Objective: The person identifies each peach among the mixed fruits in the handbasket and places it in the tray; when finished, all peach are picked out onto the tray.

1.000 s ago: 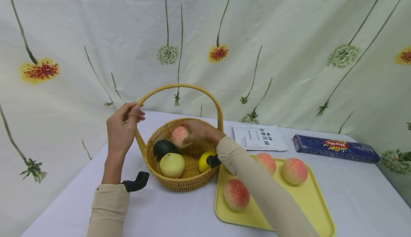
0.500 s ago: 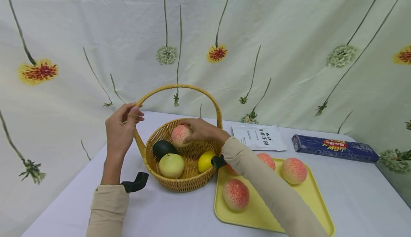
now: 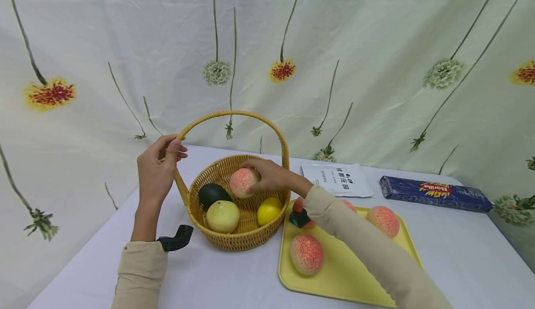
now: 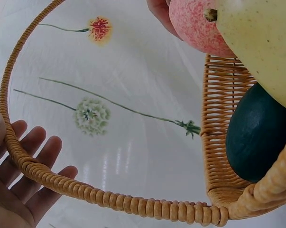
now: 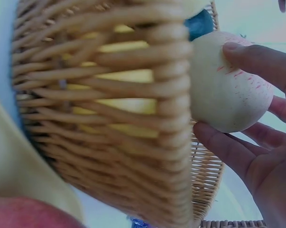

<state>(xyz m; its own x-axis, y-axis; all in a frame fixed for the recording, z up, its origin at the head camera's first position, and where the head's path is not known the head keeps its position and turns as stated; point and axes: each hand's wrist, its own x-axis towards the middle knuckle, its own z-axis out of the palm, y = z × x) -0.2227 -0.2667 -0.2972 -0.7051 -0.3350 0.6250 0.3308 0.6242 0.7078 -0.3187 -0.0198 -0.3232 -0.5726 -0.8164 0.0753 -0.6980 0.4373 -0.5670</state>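
Observation:
My right hand [image 3: 273, 176] holds a pink-and-cream peach [image 3: 242, 183] over the wicker basket [image 3: 238, 243]. In the right wrist view, thumb and fingers grip the peach [image 5: 228, 90] from either side, beyond the basket's near wall. With my left hand [image 3: 155, 169] I hold the left side of the arched basket handle [image 4: 109, 198], thumb on one side and fingers on the other. Inside the basket lie a dark green oval fruit [image 3: 212, 195], a pale green round fruit [image 3: 223, 216] with a short stem, and a yellow lemon-like fruit [image 3: 269, 210].
A yellow tray [image 3: 342, 276] with several peaches, one [image 3: 307, 254] near its front left corner, stands right of the basket, partly hidden by my right sleeve. Behind it lie a white pouch [image 3: 336, 180] and a blue Barilla box [image 3: 436, 194]. A flowered cloth hangs at the back.
My right hand has drawn slightly right and toward me with the peach, away from the dark green fruit. The left hand keeps its place on the handle.

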